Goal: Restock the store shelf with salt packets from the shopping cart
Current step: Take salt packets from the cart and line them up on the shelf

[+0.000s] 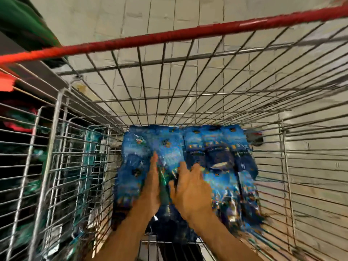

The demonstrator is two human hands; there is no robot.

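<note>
Head view, blurred. Left hand (151, 182) edge-on, fingers straight, pressed against salt packets (216, 166) near pile's middle. Right hand (190, 189) just beside it, fingers spread and slightly bent, resting on top of packets; cannot tell whether it grips one. Packets blue, lying flat in rows, long axes running away from person. Pile fills floor of shopping cart (188, 91); red rim bar (169, 37) beyond pile.

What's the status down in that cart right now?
Both hands in the cart, left hand flat, right hand spread, on the blue salt packets. No grip yet. Nothing in the way.
</note>
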